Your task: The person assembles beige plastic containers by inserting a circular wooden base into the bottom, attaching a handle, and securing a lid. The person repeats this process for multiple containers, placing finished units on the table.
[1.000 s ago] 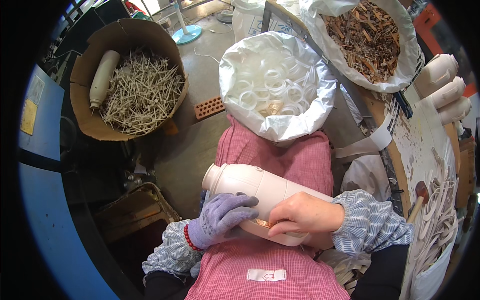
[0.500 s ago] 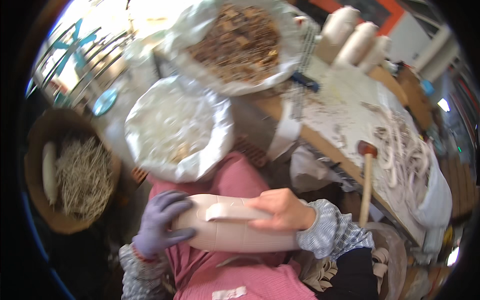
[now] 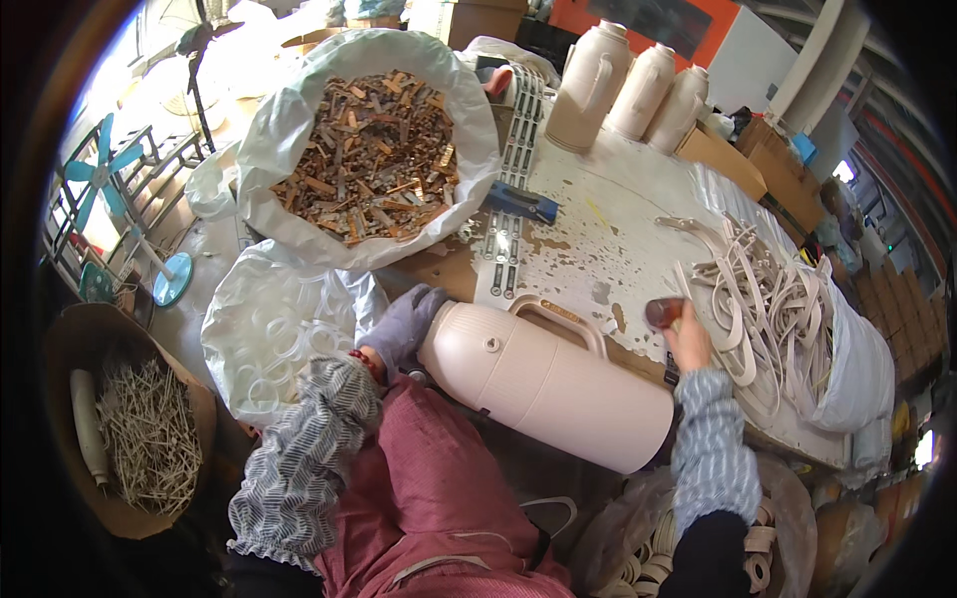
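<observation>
A pale pink vacuum flask casing [image 3: 548, 374] lies on its side across my lap against the table edge, its narrow end to the left and its wide base to the right. Its side handle [image 3: 563, 319] faces the table. My left hand [image 3: 407, 324], in a grey-purple glove, wraps round the narrow end. Beyond the base, my bare right hand [image 3: 690, 344] is closed round a mallet just below its brown head [image 3: 662, 313]. The hand and sleeve hide most of the mallet's shaft.
Left of my legs stand a bag of clear plastic rings [image 3: 279, 339] and a bin of thin sticks [image 3: 150, 439]. A bag of coppery metal pieces [image 3: 369, 149] stands ahead. The worn table [image 3: 578, 234] carries pale straps [image 3: 768, 299], a blue-black tool [image 3: 523, 202] and three upright flasks [image 3: 638, 92].
The flask casing has moved forward and turned, its handle side now toward the table. My right hand has left it and taken hold of the mallet, which was leaning at the table edge.
</observation>
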Tool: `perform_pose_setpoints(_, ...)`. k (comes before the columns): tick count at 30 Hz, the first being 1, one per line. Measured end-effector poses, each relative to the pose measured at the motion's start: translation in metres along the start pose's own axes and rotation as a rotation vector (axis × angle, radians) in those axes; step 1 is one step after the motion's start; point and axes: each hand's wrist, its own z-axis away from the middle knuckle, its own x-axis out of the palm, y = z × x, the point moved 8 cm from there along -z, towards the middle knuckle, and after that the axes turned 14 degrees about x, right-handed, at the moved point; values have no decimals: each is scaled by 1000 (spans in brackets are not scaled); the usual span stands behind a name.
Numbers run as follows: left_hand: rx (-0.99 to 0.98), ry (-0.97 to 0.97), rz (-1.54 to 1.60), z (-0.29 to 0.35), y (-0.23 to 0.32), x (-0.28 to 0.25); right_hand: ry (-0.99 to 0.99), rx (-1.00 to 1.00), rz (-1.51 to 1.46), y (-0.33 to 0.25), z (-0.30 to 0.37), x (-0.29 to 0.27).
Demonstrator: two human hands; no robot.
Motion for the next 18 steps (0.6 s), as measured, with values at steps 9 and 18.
perform_pose_setpoints(9, -220, -53, 176, -13, 8, -21, -135, -743, -573, -200, 75, -106)
perform_pose_setpoints(18, -154, -159, 121, -22, 8, -11, -490, -452, -315, -142, 70, -39)
